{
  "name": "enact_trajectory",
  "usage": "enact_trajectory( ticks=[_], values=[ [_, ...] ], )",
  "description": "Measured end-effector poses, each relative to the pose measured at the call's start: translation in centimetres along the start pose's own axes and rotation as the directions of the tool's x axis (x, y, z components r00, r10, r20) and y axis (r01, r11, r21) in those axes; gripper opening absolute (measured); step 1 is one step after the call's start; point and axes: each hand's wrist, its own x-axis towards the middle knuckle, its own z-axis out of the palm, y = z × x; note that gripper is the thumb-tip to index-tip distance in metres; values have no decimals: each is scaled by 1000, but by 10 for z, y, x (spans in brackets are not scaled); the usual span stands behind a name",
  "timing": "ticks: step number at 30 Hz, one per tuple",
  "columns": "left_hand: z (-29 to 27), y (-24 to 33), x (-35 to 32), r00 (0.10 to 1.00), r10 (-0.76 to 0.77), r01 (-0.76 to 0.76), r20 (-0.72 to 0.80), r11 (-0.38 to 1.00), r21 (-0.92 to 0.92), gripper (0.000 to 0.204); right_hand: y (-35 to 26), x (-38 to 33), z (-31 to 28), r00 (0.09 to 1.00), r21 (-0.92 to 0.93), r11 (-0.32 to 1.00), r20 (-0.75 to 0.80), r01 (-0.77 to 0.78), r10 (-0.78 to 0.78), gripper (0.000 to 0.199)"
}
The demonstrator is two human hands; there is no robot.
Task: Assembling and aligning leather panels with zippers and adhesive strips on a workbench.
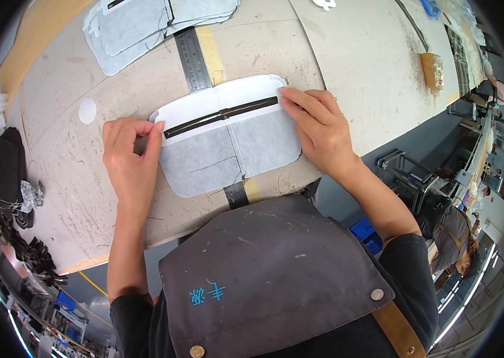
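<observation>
A pale grey panel (198, 167) with rounded corners lies on the table in front of me. Along its upper part is a white slotted piece (204, 102), its long narrow slot edged in black. My left hand (130, 152) pinches the left end of this white piece between thumb and fingers. At the opposite end, my right hand (322, 126) grips the white piece by its edge, with fingertips beside the end of the slot; its thumb is mostly hidden. Under the panel runs a steel ruler (192, 59) beside a yellow strip (210, 53), both showing above and below it.
A stack of similar grey panels (138, 36) lies at the far left. A white disc (87, 111) sits left of my left hand. Dark fabric pieces (10, 173) crowd the left table edge. An amber bottle (433, 73) stands at the far right. Other people are further right.
</observation>
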Motion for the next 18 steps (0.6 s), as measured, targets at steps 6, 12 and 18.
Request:
enact_trajectory(
  ticks=[6, 12, 18],
  values=[
    [-2, -1, -3, 1000, -14, 14, -3, 1000, 15, 14, -4, 1, -3, 989, -236, 963, 97, 132, -112, 39],
    [-7, -6, -7, 991, 114, -114, -64, 993, -6, 15, -3, -1, -14, 969, -351, 911, 189, 217, -158, 42],
    [-21, -8, -33, 931, 312, -353, 191, 903, 246, 35, -5, 1, -15, 939, -383, 879, 296, 283, -173, 43]
  ],
)
